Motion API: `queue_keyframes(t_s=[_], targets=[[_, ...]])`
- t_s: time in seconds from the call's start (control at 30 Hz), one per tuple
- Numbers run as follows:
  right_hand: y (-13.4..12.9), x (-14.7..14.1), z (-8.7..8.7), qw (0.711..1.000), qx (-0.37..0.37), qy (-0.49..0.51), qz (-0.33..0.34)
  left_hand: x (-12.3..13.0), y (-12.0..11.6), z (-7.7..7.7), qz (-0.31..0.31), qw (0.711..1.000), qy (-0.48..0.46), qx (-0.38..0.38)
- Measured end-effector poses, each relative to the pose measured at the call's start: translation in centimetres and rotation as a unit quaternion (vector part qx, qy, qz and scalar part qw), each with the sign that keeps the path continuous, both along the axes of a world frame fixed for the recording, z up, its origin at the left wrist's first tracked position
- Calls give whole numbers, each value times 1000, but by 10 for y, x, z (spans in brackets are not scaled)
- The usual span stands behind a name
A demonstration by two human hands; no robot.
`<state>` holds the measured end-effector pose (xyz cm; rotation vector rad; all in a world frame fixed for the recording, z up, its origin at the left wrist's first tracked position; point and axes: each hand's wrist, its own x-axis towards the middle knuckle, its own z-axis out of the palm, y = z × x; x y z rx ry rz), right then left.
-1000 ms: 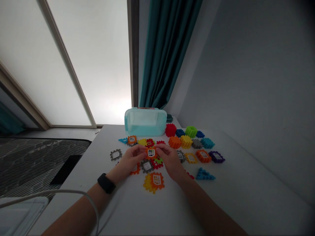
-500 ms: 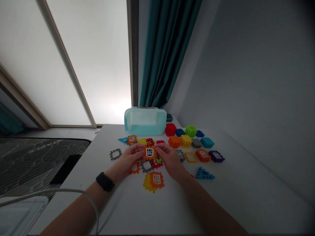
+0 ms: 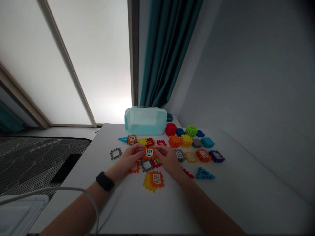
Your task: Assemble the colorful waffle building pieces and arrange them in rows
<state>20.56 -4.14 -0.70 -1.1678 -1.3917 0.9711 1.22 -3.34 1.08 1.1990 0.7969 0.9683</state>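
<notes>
Both bare arms reach forward from the bottom of the view, the left forearm (image 3: 73, 209) and right forearm (image 3: 209, 209) angling inward toward the centre. The left hand (image 3: 128, 159) and right hand (image 3: 169, 160) sit palm-down and face each other, both wrists gently bent. Their fingers (image 3: 137, 149) curl inward, the fingertips of each hand pinching closely together at the middle with only a narrow space between the hands.

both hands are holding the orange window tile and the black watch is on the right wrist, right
Not quite: the black watch is on the left wrist, not the right. The head view shows this. The rest stands: the left hand and right hand are both holding the orange window tile.
</notes>
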Motion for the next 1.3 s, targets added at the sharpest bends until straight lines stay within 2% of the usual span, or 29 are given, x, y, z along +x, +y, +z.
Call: queue_keyframes(t_s=[0.1, 0.2, 0.37, 0.53, 0.63, 0.7, 0.83, 0.93, 1.13, 1.3], targets=[[-2, 2, 2, 991, 107, -83, -21, -2, 0, 3, 0, 995, 74, 60], [-5, 2, 4, 967, 204, -153, -29, -3, 2, 6, 23, 985, 129, 116], [-7, 3, 5, 938, 282, -199, -23, -8, 5, 6, 23, 971, 171, 168], [-7, 4, 6, 923, 309, -228, -1, -11, 8, 2, 21, 954, 200, 222], [-8, 5, 7, 919, 313, -239, 5, -12, 8, 0, 39, 934, 206, 288], [-9, 5, 8, 917, 309, -251, 12, -13, 7, 1, 60, 906, 223, 356], [-11, 5, 8, 913, 296, -280, 36, -15, 5, 2, 92, 826, 290, 474], [-9, 6, 7, 911, 291, -293, 24, -15, 4, 1, 107, 795, 308, 512], [-6, 8, 5, 899, 306, -314, 5, -15, 5, 0, 125, 776, 306, 537], [-7, 11, 6, 883, 323, -341, -14, -12, 5, -3, 127, 774, 297, 545]])
